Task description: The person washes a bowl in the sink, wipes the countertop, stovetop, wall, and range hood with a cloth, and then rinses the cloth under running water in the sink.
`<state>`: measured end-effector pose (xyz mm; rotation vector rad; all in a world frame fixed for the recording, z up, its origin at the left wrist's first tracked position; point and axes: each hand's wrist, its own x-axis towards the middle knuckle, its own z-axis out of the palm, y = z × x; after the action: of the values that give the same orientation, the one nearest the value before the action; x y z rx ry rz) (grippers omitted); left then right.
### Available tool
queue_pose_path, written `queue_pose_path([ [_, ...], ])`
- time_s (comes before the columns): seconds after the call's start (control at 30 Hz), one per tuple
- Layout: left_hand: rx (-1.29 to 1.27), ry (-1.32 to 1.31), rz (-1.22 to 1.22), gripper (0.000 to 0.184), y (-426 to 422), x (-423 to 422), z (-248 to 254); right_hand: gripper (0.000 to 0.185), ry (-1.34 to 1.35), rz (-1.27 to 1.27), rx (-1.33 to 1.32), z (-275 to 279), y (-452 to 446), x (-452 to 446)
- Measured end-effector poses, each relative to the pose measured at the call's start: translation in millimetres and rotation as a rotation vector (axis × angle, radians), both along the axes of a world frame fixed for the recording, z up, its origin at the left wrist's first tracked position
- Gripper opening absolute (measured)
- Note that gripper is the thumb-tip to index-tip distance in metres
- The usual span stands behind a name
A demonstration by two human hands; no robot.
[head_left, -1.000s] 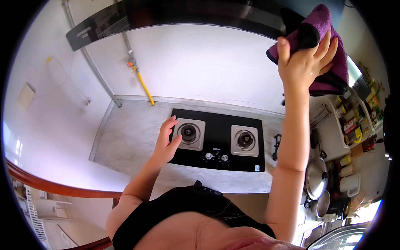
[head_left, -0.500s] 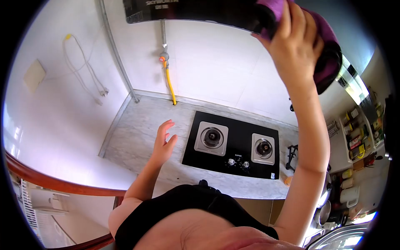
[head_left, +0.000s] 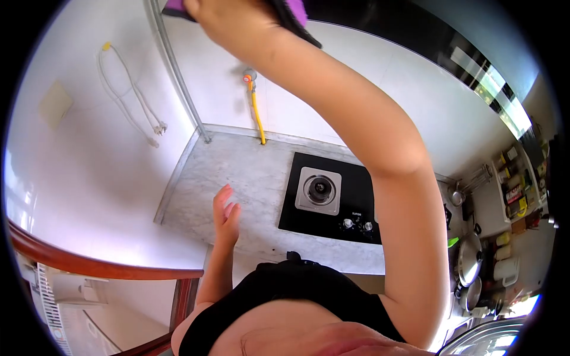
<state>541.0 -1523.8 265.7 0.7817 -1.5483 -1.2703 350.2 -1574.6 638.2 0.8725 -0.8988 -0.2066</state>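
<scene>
My right hand point(head_left: 234, 16) is up at the top of the view with the purple cloth point(head_left: 295, 8) in its grasp; the cloth shows on both sides of the hand, but the fingertips are cut off, so I cannot tell how tightly I squeeze it or whether it touches anything beyond. I judge it light, soft and floppy, nothing to break, with a thick dark edge that is likely a bit stiffer; a broad hold on its bunched middle should suit it better than a pinch at one corner. My left hand point(head_left: 227, 222) is empty, fingers loosely curled, well below the cloth and over the countertop point(head_left: 196, 172). Counting around my grip, I see one cloth, one dark range hood point(head_left: 380, 26) to its right, and one yellow hose point(head_left: 256, 113) below it. Left of the hose hangs one white cable point(head_left: 159, 127). Farther down, right of my left hand, is one black hob point(head_left: 353, 190) with two knobs point(head_left: 348, 223) and one burner point(head_left: 320, 187) showing; my right arm covers the rest.
</scene>
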Motion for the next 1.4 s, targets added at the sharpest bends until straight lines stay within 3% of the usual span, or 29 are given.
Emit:
queue_pose_path([
  [0.1,0.018,0.012,-0.064,0.047,6.0,-11.9,7.6,0.046,0.074,0.018,0.166,8.6,14.2,-8.7],
  [0.2,0.017,0.008,-0.15,0.046,9.5,-30.2,23.7,0.049,-0.22,0.401,0.206,7.2,33.9,-34.5],
  [0.33,-0.029,0.02,-0.213,0.045,1.9,-47.9,28.8,0.049,-0.402,0.441,0.237,10.3,97.3,-81.8],
  [0.37,-0.038,0.019,-0.215,0.045,-1.2,-49.0,26.7,0.048,-0.554,0.303,0.249,9.9,118.4,-88.8],
  [0.57,-0.043,-0.033,-0.124,0.045,-25.0,-33.5,-6.9,0.051,-0.334,0.191,-0.107,-0.9,141.4,-117.2],
  [0.7,0.033,-0.014,-0.037,0.047,-36.2,-10.0,-37.5,0.047,-0.386,0.186,-0.141,-2.3,105.3,-84.3],
  [0.73,0.051,0.004,-0.035,0.047,-40.2,-4.5,-42.2,0.044,-0.38,0.299,-0.103,-0.1,87.7,-79.3],
  [0.8,0.052,-0.061,0.004,0.048,-42.6,6.7,-32.0,0.042,-0.518,0.131,-0.007,0.1,62.9,-40.0],
  [0.87,0.011,-0.083,0.001,0.048,-41.2,10.8,-24.7,0.049,-0.137,-0.074,0.051,4.8,33.3,-21.7],
  [1.0,-0.073,0.013,-0.014,0.047,-39.8,9.3,-25.7,0.043,-0.234,0.174,0.216,4.0,9.5,-3.4],
  [1.07,-0.052,0.037,-0.042,0.047,-35.6,3.2,-28.9,0.033,-0.159,0.409,0.102,-2.5,1.4,-17.5],
  [1.2,-0.014,0.007,-0.133,0.045,-30.2,-17.3,-16.3,0.053,-0.366,0.472,0.296,-1.4,23.3,-27.3],
  [1.23,-0.011,0.006,-0.156,0.044,-28.0,-23.3,-10.1,0.064,-0.417,0.378,0.377,0.9,36.5,-29.7],
  [1.4,0.008,0.013,-0.255,0.043,-22.4,-53.4,4.9,0.062,-0.312,0.416,0.133,-8.1,53.1,-61.2],
])
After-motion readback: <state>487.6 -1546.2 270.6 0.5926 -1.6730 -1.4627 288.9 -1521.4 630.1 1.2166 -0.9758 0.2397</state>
